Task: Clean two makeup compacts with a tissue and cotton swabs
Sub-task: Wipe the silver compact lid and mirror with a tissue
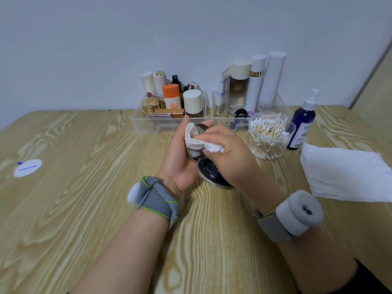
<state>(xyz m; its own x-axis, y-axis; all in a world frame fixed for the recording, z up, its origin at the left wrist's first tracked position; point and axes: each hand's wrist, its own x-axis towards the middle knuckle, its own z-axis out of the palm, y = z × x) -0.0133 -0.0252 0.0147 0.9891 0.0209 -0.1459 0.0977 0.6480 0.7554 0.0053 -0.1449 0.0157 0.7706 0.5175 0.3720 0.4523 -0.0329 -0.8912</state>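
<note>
Left hand cups an open round compact with a dark inner pan and metallic rim, held just above the wood-grain counter at centre. Fingers wrapped around the upper half; the lower half hangs down toward the near side, dark inside facing up.

Right hand is pinched closed on a crumpled white tissue and presses it against the compact's upper half, between the two hands. That half is mostly hidden by tissue and fingers.

Both wrists carry grey straps with white foam cylinders.

Right of the hands: a clear round jar of wooden-stick cotton swabs, a dark blue spray bottle with white nozzle just beside it, then a flat white paper towel lying on the counter at the right edge.

Far side, against the wall: a clear plastic organiser tray packed with cosmetics bottles, including an orange-capped tube marked 50.

Round white sticker on the counter far left.
</note>
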